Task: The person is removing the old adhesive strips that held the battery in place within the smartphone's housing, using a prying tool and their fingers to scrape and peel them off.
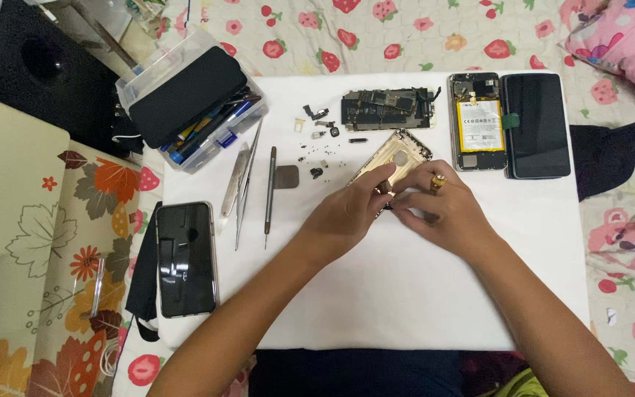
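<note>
Both hands are on the gold phone housing (397, 160), which sits near the middle of the white counter (406, 294), tilted, its near end hidden under the fingers. My left hand (347, 213) has its fingers closed on the housing's lower left edge; my right hand (446, 209) (gold ring on one finger) has its fingertips pinched together at the same near edge. They look to be holding something small and dark there, but I can't tell what from this view. Just behind the housing lies a bare circuit board (385, 108), with loose small parts and screws (317, 136) scattered to its left. To the right, well apart from my hands, an opened phone with a yellow battery (478, 123) lies touching a black screen panel (538, 125). Left of my left hand: a screwdriver (269, 192), metal tweezers (246, 180), a flat metal pry tool (234, 180) and a small grey square pad (286, 176). At the counter's far left corner sits a clear plastic toolbox (185, 99); a dark phone (185, 257) lies at the left edge.
</note>
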